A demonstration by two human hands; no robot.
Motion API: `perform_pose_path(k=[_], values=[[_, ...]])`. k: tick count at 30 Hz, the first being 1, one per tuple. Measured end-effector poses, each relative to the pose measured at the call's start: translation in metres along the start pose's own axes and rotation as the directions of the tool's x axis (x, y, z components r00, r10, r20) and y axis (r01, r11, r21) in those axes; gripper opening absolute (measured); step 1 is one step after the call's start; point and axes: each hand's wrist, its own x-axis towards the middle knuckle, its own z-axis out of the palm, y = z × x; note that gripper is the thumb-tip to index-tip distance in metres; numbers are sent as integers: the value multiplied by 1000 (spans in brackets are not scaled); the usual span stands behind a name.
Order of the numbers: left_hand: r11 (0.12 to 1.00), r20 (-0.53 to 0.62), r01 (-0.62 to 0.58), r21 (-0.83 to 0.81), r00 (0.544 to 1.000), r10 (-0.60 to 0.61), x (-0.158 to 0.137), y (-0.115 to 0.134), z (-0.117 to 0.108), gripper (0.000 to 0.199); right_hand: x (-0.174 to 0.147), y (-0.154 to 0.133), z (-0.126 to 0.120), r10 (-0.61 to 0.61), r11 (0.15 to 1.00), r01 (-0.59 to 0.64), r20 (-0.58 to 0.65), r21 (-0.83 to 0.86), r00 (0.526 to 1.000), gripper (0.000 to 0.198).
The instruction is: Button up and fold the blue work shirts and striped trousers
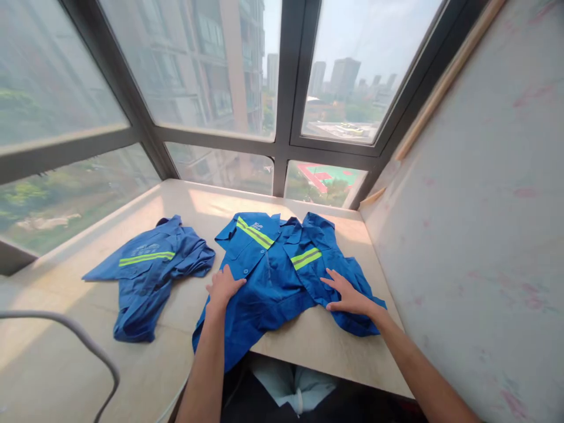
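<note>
One rumpled blue shirt (145, 276) lies at the left of the pale windowsill (335, 352), then the left hand (224, 286), loosely spread, rests on a second blue shirt (264, 294) laid out at centre, with the right hand (348, 296) unclenched at its right side.

One camera is looking out from the person's head, facing forward and tilting down across the desk (319, 338) to the windows (288, 88) behind it. It is viewing the left hand (224, 286) and right hand (350, 296) from close above, with the forearms (209, 358) meeting the bottom edge, while the wall (476, 205) is filling the right side and distant buildings (345, 75) are showing beyond the windows.
</note>
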Motion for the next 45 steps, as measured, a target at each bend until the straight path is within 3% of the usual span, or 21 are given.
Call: perform_pose_path(k=[2,5,9,11,13,17,18,19,21,22,23,24,25,26,29,31,33,36,39,42,45], values=[[997,43,15,72,999,-18,-16,-15,9,83,-12,-10,9,46,983,-33,69,-182,997,92],[990,-25,60,131,998,-57,-34,-31,13,88,-26,-25,18,75,929,-42,75,-369,994,85],[991,-78,117,62,991,-112,-36,-44,-4,48,-30,-38,13,23,890,-53,-72,-452,997,17],[998,-108,57,-10,992,-57,-31,-45,-22,27,-27,-42,0,81,914,-158,-214,-374,973,23],[996,-220,-30,-78,975,12,-25,-40,-42,23,-25,-49,-17,157,951,-243,-379,-191,912,30],[926,-409,-177,-334,912,26,-30,-2,-77,27,-25,-81,-40,245,964,-118,-624,239,742,38],[874,-394,-219,-433,918,35,-37,12,-81,30,-26,-93,-39,273,939,-75,-596,336,755,39],[811,-345,-259,-524,935,76,-45,25,-82,35,-28,-105,-36,293,899,-58,-498,434,816,40],[686,-111,-322,-652,936,334,-65,48,-78,50,-29,-126,-22,188,818,-101,-98,566,977,44],[660,59,-308,-685,880,472,-75,56,-74,60,-28,-132,-14,98,799,-135,94,587,991,48],[661,242,-260,-704,788,567,-82,61,-68,70,-25,-134,-6,21,788,-162,237,594,971,53],[671,363,-219,-708,703,612,-87,62,-63,78,-21,-132,1,-28,785,-171,311,596,950,56],[687,435,-182,-703,655,618,-89,60,-57,82,-15,-126,7,-39,784,-167,316,598,948,56],[700,458,-153,-698,656,600,-86,55,-52,83,-9,-116,11,-19,785,-150,265,601,964,53],[730,347,-96,-677,832,432,-58,31,-37,73,13,-74,15,139,818,-120,8,562,990,40],[756,242,-22,-654,941,237,-29,12,-27,58,27,-46,14,238,819,-112,-154,563,959,39],[675,133,97,-731,991,2,-2,-4,-19,46,39,-24,9,291,823,-71,-310,564,905,44],[561,86,168,-810,982,-170,30,-16,-12,55,56,0,-5,378,824,-35,-502,566,778,48],[420,156,244,-874,960,-233,53,-15,-13,50,76,19,-23,487,780,-61,-542,623,685,53],[276,254,305,-912,945,-205,74,-6,-16,36,96,35,-39,582,703,-100,-489,704,650,61],[184,341,371,-910,924,-176,94,7,-16,29,114,45,-49,637,610,-114,-400,784,659,56]])
